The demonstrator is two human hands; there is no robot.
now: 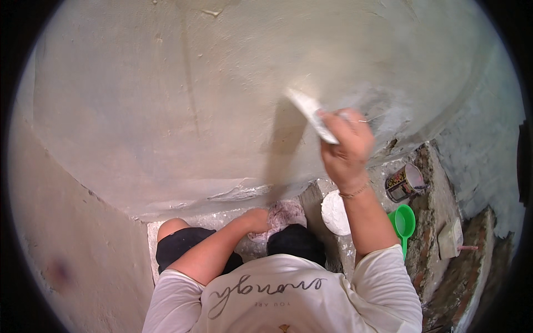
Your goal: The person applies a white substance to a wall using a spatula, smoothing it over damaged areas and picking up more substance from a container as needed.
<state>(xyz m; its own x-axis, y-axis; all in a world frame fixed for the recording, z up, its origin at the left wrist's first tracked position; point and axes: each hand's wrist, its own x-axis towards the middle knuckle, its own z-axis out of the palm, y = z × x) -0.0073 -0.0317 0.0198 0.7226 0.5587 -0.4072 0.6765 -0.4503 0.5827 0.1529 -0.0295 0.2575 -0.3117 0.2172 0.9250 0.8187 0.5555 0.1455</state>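
Observation:
Raised in front of the wall, my right hand (348, 139) grips a putty knife (312, 114) whose surface is coated white. The far end of the knife is at or close to the beige plastered wall (233, 72); whether it touches cannot be told. Blur softens the hand and tool. Low by my knees, my left hand (255, 220) is closed against a crumpled, pinkish-white mottled cloth (286, 213), its fingers mostly hidden. A round white mass of putty (335, 213) sits below my right forearm, which covers part of it.
To the right stand a patterned container (404, 182) and a green dipper (404, 221). A pale block-shaped tool with a reddish handle (450, 240) lies on rough steps (438, 277). Another wall (72, 238) closes in on the left, and a ledge runs along the wall's foot.

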